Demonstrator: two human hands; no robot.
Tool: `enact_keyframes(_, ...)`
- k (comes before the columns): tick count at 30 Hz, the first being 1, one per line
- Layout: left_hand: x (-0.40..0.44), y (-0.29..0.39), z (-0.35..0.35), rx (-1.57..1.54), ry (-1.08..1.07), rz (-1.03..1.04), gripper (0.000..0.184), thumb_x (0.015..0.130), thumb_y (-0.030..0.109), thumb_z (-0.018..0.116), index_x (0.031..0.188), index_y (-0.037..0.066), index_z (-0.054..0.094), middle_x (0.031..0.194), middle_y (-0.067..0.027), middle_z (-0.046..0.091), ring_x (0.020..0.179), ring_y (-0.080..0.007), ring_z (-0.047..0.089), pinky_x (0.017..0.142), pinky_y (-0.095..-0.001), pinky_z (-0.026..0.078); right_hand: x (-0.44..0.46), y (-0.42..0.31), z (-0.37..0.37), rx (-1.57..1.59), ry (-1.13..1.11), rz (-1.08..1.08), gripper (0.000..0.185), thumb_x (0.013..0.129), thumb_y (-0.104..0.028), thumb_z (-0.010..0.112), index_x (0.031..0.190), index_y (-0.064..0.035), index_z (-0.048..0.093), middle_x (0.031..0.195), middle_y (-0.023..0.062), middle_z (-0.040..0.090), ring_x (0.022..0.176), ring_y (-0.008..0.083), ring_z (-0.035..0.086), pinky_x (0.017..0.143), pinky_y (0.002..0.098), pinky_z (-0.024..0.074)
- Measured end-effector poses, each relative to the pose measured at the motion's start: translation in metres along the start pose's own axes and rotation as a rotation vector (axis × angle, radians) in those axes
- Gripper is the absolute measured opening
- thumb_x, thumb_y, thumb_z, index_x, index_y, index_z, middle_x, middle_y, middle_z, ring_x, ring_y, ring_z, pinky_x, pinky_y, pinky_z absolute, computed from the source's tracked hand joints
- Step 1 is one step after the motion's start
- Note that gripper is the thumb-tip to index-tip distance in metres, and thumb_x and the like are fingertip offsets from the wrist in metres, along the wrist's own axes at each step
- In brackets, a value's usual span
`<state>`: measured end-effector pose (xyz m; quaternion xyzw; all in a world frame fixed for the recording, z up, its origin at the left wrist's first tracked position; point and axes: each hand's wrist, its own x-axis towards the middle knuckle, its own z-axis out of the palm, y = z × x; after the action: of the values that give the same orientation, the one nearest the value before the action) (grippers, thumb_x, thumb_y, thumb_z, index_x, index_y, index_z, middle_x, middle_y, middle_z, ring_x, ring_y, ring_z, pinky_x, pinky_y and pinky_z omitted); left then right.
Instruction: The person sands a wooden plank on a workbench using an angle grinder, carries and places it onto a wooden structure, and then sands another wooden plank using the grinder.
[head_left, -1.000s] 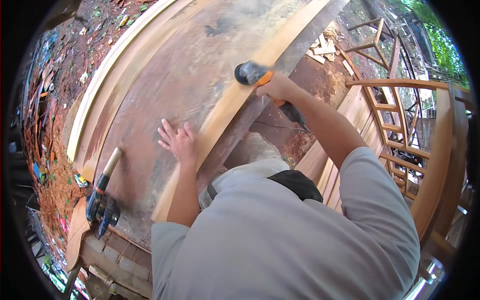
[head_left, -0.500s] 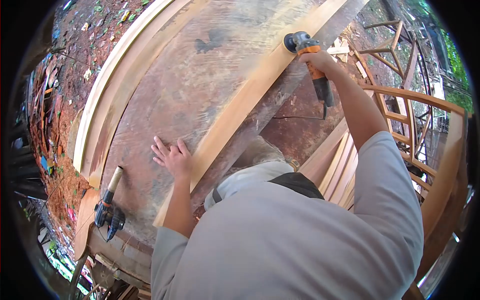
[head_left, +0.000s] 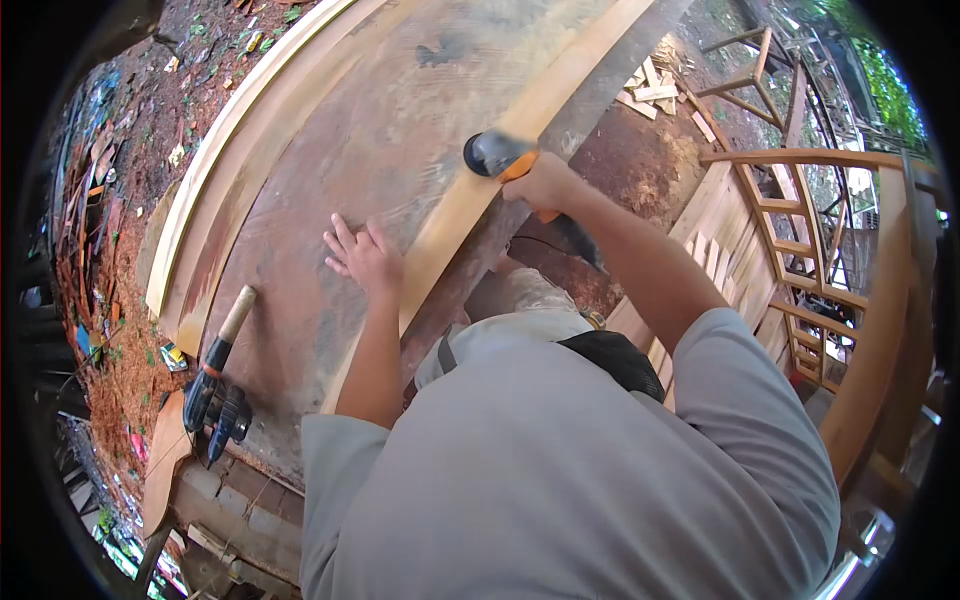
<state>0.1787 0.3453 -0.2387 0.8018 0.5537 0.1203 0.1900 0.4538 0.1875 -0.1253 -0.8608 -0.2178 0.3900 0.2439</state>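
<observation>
My right hand (head_left: 548,186) is wrapped round an orange and black angle grinder (head_left: 497,155), whose round disc head lies over a long, pale wooden plank (head_left: 448,232). The grinder's rear end is smeared by motion. The plank runs diagonally across a worn, stained tabletop (head_left: 300,215), close to my body. To the left of the plank, my left hand (head_left: 366,258) is at the tabletop with its fingers spread and nothing in them; its wrist crosses toward the plank's near end.
A black blower-like tool (head_left: 217,405) with a tan tube lies at the table's lower left. Long curved boards (head_left: 225,200) line the left edge. Wooden frames (head_left: 800,215) stand at right, above stacked planks (head_left: 715,265). Wood offcuts (head_left: 650,92) lie on the ground behind the table.
My right hand has drawn the grinder along the plank toward my body, down and left in view. My left hand stays spread, a little higher and farther right in view.
</observation>
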Motion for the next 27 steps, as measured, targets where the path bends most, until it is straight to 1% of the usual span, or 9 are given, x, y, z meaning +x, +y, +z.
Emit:
enact_keyframes(2, 0.004, -0.011, -0.004, -0.094, 0.029, 0.004, 0.052, 0.109, 0.041, 0.040, 0.122, 0.002, 0.072, 0.164, -0.0193, 0.038, 0.155, -0.0423, 0.024, 0.123, -0.0659, 0.009, -0.019, 0.006, 0.028, 0.062, -0.101, -0.024, 0.040, 0.072, -0.034, 0.083, 0.092, 0.0002, 0.075, 0.080, 0.0143, 0.073, 0.067, 0.0244, 0.071, 0.063, 0.0386, 0.0584)
enact_keyframes(4, 0.009, -0.019, -0.011, -0.541, 0.157, -0.103, 0.047, 0.110, 0.037, 0.044, 0.119, -0.001, 0.072, 0.146, -0.0214, 0.058, 0.141, -0.0390, 0.049, 0.123, -0.0544, 0.024, -0.053, -0.014, 0.048, 0.003, -0.126, 0.026, 0.041, 0.071, -0.033, 0.083, 0.093, 0.0004, 0.075, 0.082, 0.0165, 0.074, 0.071, 0.0274, 0.072, 0.067, 0.0402, 0.0590)
enact_keyframes(10, 0.010, -0.092, -0.024, -0.834, 0.242, -0.135, 0.045, 0.110, 0.030, 0.045, 0.127, -0.007, 0.066, 0.137, -0.0203, 0.064, 0.128, -0.0314, 0.060, 0.106, -0.0395, 0.047, -0.119, -0.036, 0.110, -0.166, -0.150, -0.114, 0.046, 0.068, -0.034, 0.082, 0.100, -0.0021, 0.075, 0.097, 0.0229, 0.075, 0.094, 0.0389, 0.073, 0.084, 0.0445, 0.0585)
enact_keyframes(14, -0.012, -0.069, -0.036, -0.820, 0.170, -0.230, 0.046, 0.110, 0.031, 0.045, 0.128, -0.006, 0.065, 0.133, -0.0208, 0.065, 0.130, -0.0357, 0.058, 0.109, -0.0409, 0.045, -0.121, -0.033, 0.097, -0.194, -0.166, -0.086, 0.045, 0.068, -0.034, 0.081, 0.100, -0.0034, 0.075, 0.099, 0.0203, 0.076, 0.095, 0.0376, 0.074, 0.084, 0.0433, 0.0584)
enact_keyframes(16, -0.019, -0.058, -0.030, -0.378, 0.110, -0.026, 0.045, 0.109, 0.031, 0.045, 0.125, -0.005, 0.066, 0.140, -0.0198, 0.062, 0.138, -0.0374, 0.051, 0.116, -0.0452, 0.038, -0.108, -0.024, 0.073, -0.171, -0.171, -0.066, 0.044, 0.068, -0.034, 0.081, 0.099, -0.0036, 0.075, 0.099, 0.0192, 0.076, 0.094, 0.0370, 0.074, 0.084, 0.0428, 0.0584)
enact_keyframes(17, -0.024, -0.047, -0.023, -0.372, 0.107, -0.036, 0.045, 0.109, 0.031, 0.045, 0.125, -0.005, 0.066, 0.140, -0.0198, 0.062, 0.138, -0.0374, 0.051, 0.116, -0.0452, 0.038, -0.098, -0.018, 0.056, -0.124, -0.151, -0.053, 0.044, 0.068, -0.033, 0.081, 0.099, -0.0042, 0.075, 0.099, 0.0185, 0.076, 0.093, 0.0359, 0.074, 0.083, 0.0420, 0.0585)
enact_keyframes(22, -0.025, 0.019, 0.006, -0.125, 0.065, 0.109, 0.048, 0.108, 0.035, 0.045, 0.101, -0.004, 0.073, 0.159, -0.0149, 0.046, 0.151, -0.0386, 0.033, 0.123, -0.0618, 0.018, -0.024, 0.023, -0.017, -0.049, -0.059, 0.089, 0.043, 0.071, -0.033, 0.082, 0.102, -0.0041, 0.075, 0.095, 0.0160, 0.076, 0.084, 0.0264, 0.074, 0.077, 0.0382, 0.0589)
enact_keyframes(25, -0.014, 0.044, 0.014, 0.010, 0.042, 0.135, 0.050, 0.108, 0.036, 0.046, 0.092, -0.003, 0.073, 0.160, -0.0142, 0.044, 0.152, -0.0405, 0.031, 0.122, -0.0643, 0.017, 0.006, 0.034, -0.070, -0.028, -0.088, 0.117, 0.045, 0.072, -0.034, 0.083, 0.103, -0.0031, 0.075, 0.092, 0.0152, 0.075, 0.079, 0.0246, 0.074, 0.072, 0.0380, 0.0592)
enact_keyframes(27, -0.007, 0.053, 0.019, 0.056, 0.042, 0.106, 0.050, 0.107, 0.037, 0.047, 0.091, -0.003, 0.074, 0.161, -0.0133, 0.043, 0.152, -0.0399, 0.030, 0.122, -0.0636, 0.018, 0.041, 0.054, -0.098, 0.008, -0.032, 0.116, 0.034, 0.074, -0.021, 0.085, 0.100, -0.0011, 0.075, 0.074, 0.0073, 0.067, 0.054, 0.0182, 0.061, 0.052, 0.0353, 0.0515)
